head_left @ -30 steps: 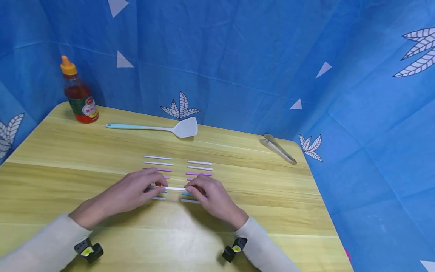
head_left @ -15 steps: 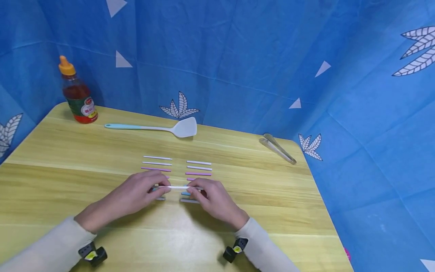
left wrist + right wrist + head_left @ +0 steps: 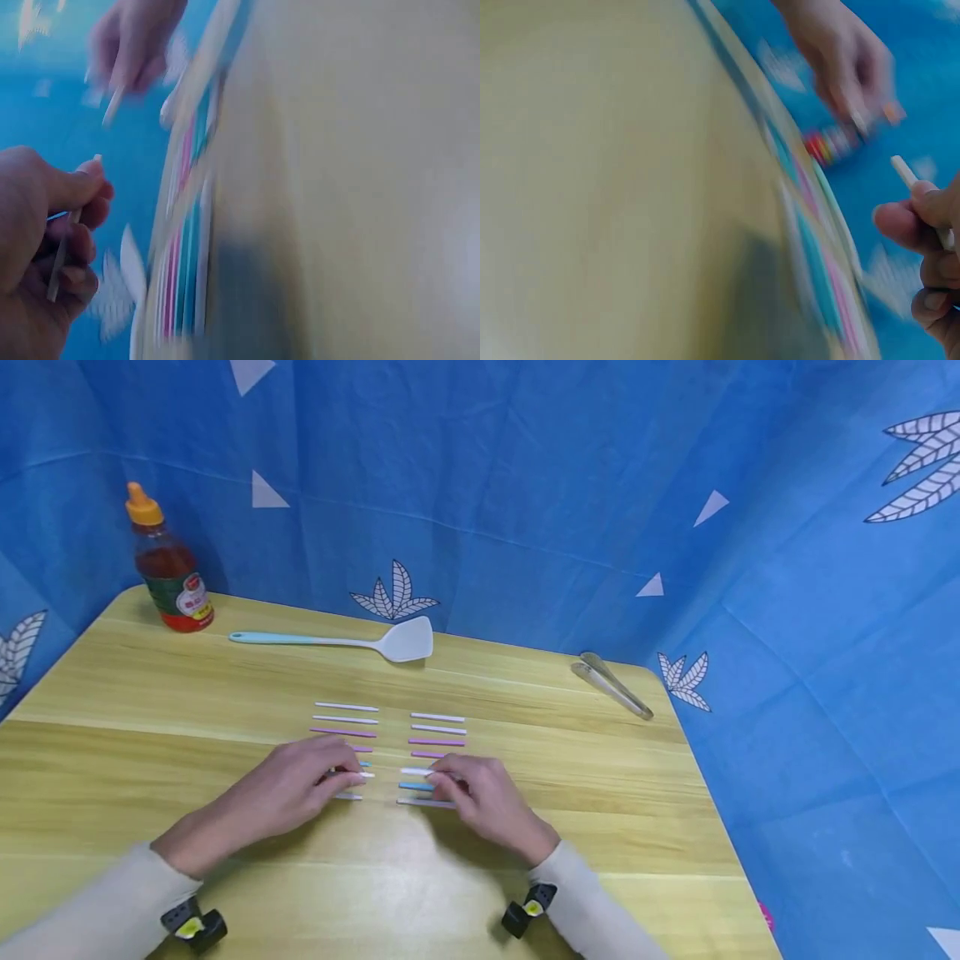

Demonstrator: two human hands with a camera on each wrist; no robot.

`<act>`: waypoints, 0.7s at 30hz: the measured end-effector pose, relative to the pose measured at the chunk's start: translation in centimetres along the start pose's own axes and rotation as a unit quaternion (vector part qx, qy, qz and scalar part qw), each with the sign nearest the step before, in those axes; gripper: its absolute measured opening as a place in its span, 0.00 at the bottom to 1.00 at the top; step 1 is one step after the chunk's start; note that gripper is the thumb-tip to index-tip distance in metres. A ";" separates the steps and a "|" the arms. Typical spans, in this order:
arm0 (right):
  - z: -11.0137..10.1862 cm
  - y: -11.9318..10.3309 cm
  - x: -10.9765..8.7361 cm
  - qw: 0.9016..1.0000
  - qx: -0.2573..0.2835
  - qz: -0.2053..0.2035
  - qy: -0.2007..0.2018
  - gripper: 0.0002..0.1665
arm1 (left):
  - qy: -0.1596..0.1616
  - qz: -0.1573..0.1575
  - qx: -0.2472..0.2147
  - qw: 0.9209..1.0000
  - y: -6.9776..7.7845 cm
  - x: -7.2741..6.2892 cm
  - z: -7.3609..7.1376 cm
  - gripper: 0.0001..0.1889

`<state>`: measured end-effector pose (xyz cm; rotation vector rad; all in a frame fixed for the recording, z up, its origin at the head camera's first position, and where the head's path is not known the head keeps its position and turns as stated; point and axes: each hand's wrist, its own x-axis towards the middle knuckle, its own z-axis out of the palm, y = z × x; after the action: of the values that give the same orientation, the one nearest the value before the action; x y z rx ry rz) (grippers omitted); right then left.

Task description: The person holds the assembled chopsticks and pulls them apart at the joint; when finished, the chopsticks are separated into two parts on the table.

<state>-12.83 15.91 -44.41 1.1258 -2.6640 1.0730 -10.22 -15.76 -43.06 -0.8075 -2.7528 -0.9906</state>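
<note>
My left hand (image 3: 303,781) pinches a short white stick (image 3: 367,775) whose tip pokes past the fingers. A similar white stick (image 3: 904,171) sits between the thumb and fingers of my right hand (image 3: 483,797). A small gap parts the two sticks. Both are held above the table, over two columns of short sticks. The left column has white (image 3: 345,720) and purple sticks (image 3: 343,732), with a blue one partly covered by my hand. The right column has white (image 3: 438,729), purple (image 3: 437,742) and blue sticks (image 3: 415,786). Both wrist views are blurred.
Behind the columns, a white spatula with a turquoise handle (image 3: 405,640) lies on the wooden table (image 3: 360,893). A sauce bottle (image 3: 172,578) stands at the back left; metal tongs (image 3: 612,687) lie at the back right. Blue cloth (image 3: 510,510) hangs behind.
Earlier one white length spanned both hands. Now it is in two pieces, one per hand. My right hand has shifted slightly right and my left hand slightly left.
</note>
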 end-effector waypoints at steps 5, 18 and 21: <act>-2.8 2.2 -2.1 0.996 0.022 0.073 0.055 0.10 | 0.013 -0.060 0.018 0.998 -2.0 -1.2 -3.2 0.02; 0.3 1.8 -3.4 0.998 0.005 0.065 0.026 0.08 | -0.024 -0.053 -0.005 0.998 -3.6 -3.1 -2.4 0.08; 1.1 1.3 -3.4 0.999 -0.002 0.046 0.011 0.08 | -0.034 -0.050 -0.008 0.998 -3.8 -3.3 -1.9 0.07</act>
<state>-10.96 17.97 -47.04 0.9948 -2.7240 1.0868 -9.54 -20.86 -44.58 -0.7247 -2.8728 -1.0223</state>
